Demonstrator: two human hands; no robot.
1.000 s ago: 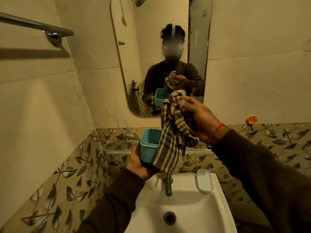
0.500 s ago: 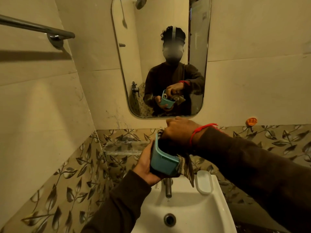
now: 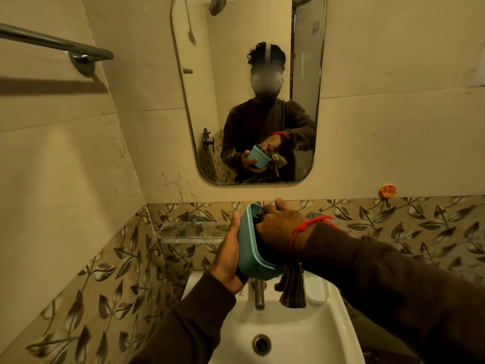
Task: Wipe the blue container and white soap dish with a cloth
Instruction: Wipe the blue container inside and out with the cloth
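I hold the blue container (image 3: 256, 261) tipped on its side above the tap, its opening facing right. My left hand (image 3: 227, 254) grips its base from the left. My right hand (image 3: 278, 225) reaches into the opening with the checked cloth bunched inside; a tail of the cloth (image 3: 292, 288) hangs below the container. The white soap dish (image 3: 316, 290) lies on the sink's back right ledge, partly hidden behind the hanging cloth and my right sleeve.
A white sink (image 3: 283, 329) with a metal tap (image 3: 259, 294) and drain (image 3: 261, 343) lies below. A glass shelf (image 3: 191, 231) is on the wall at left, under a mirror (image 3: 252, 95). A towel rail (image 3: 56, 46) juts out at upper left. An orange hook (image 3: 387, 191) is on the right wall.
My right hand brought the cloth down from above and pushed it into the container. My left hand tipped the container from upright onto its side.
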